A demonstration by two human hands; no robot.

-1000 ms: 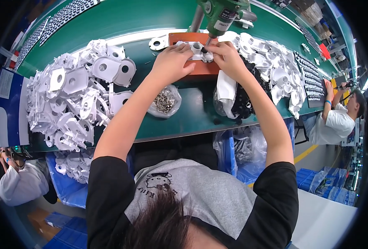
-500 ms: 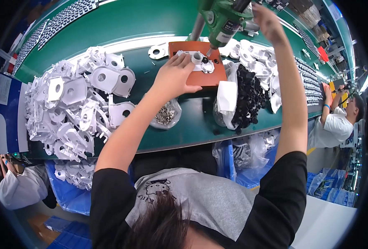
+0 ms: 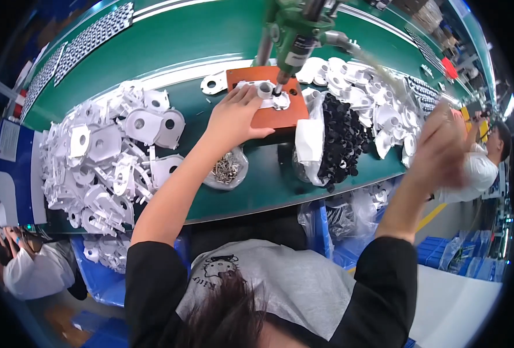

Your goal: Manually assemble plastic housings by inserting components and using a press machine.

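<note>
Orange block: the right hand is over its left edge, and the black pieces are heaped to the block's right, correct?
One slip: the head view shows the left hand over the left edge of the orange block. The black pieces are indeed heaped to its right.

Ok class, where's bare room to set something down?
Bare: worktop between the bag of metal pieces and white sheet; green surface beyond the white strip, left of the green machine. Crowded: white parts heaped left; black parts and more white ones right.
</note>
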